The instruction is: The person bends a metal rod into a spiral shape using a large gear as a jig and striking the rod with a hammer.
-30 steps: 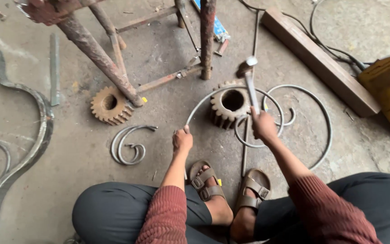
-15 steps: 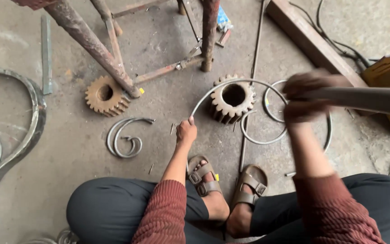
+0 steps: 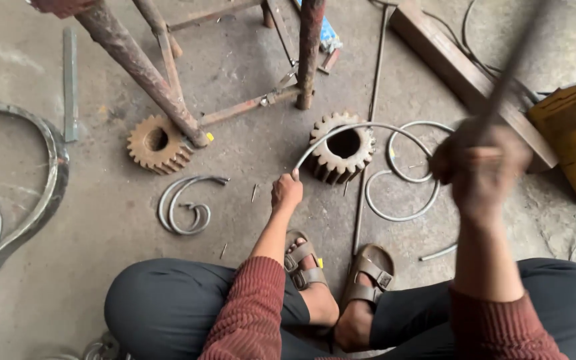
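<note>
Left hand (image 3: 287, 192) grips curved rod (image 3: 341, 130) at frame centre, pinning it over the gear (image 3: 341, 157) as an anvil | right hand (image 3: 478, 167), blurred, clenches raised hammer handle (image 3: 515, 60) upper right

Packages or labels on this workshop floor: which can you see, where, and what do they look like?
Cardboard box: right edge, beside the timber beam; boxy, yellow-brown, dark print on its side.
Blue packet: top centre, behind the rusty stand leg; flat, blue and white, partly hidden.
No signs or screens.
</note>
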